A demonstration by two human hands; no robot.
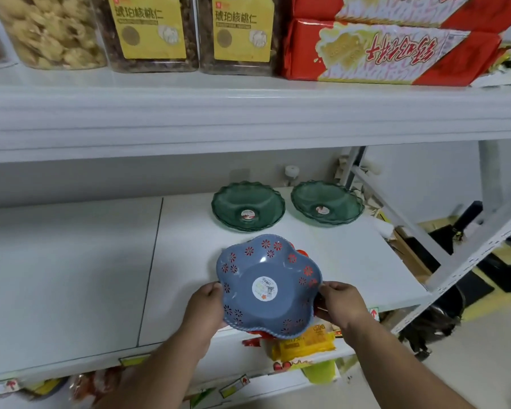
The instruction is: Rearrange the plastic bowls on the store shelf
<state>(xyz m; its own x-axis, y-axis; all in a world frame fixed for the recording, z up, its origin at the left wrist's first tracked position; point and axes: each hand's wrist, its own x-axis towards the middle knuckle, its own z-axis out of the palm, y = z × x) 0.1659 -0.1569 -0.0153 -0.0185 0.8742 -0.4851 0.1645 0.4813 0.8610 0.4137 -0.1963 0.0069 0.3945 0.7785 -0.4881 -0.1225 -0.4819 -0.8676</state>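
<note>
Blue plastic, flower-shaped, with little cut-out daisies round the wall and a round sticker in the bottom: that's the blue bowl [267, 287] being held at the front edge of the white shelf [71, 276]. There's red showing through the cut-outs and peeking out at its edges, so at least one red bowl [303, 252] is nested under it, can't count more. Left hand [205, 309] pinches the left rim, right hand [341, 304] pinches the right rim, fingers curled over the edge on both. Further back on the same shelf sit two green bowls, one on the left [247, 206] and one on the right [326, 202], side by side, not touching. Up top: two labelled nut jars [148, 31] and two red boxes [390, 51].
</note>
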